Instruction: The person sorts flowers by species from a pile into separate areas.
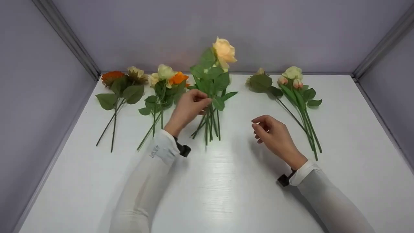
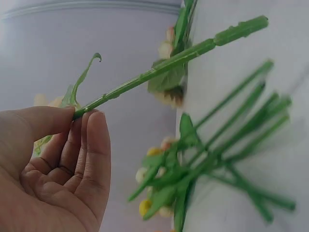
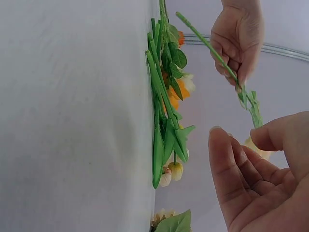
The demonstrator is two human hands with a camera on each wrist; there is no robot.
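Observation:
My left hand (image 1: 188,108) pinches the green stem (image 2: 159,70) of a pale peach rose (image 1: 224,52) between thumb and fingers. In both wrist views the rose stem is raised off the table and tilted. Below it lies a bunch of tulips (image 3: 166,137), whose stems fan out on the table; their yellow and pale pink heads show in the wrist views. To the right, my right hand (image 1: 275,136) hovers above the table with fingers loosely bent. Nothing sits between its thumb and fingertips (image 3: 219,140).
Along the back of the white table (image 1: 220,194) lie orange and cream flowers (image 1: 113,77) at far left, a cream and orange bunch (image 1: 165,72) beside them, and a pale rose and pink tulip bunch (image 1: 292,73) at right. Grey walls (image 1: 275,29) enclose the table.

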